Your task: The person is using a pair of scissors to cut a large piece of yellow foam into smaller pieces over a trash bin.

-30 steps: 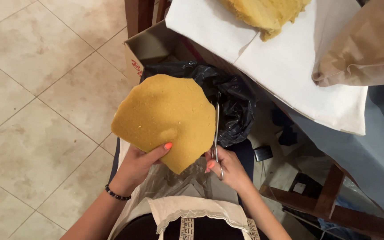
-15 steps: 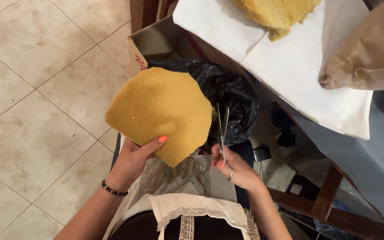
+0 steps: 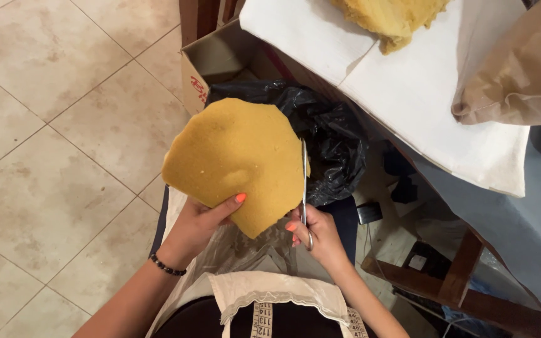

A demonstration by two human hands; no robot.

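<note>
A flat, roughly round sheet of yellow foam-like material (image 3: 236, 156) is held up over my lap. My left hand (image 3: 198, 225) grips its lower edge, thumb on top. My right hand (image 3: 314, 231) holds a pair of scissors (image 3: 303, 181) whose blades run up along the sheet's right edge, cutting into it. A thin strip of the yellow material lies to the right of the blades. A clear plastic sheet (image 3: 233, 250) lies on my lap beneath the hands.
A cardboard box (image 3: 211, 59) lined with a black plastic bag (image 3: 333, 138) stands on the tiled floor in front of me. A table with white paper (image 3: 421, 87), more yellow material (image 3: 389, 15) and a brown bag (image 3: 521, 69) is at the right. A measuring tape hangs at my chest.
The yellow sheet has been turned and shifted slightly, and the scissors have advanced up along its right edge.
</note>
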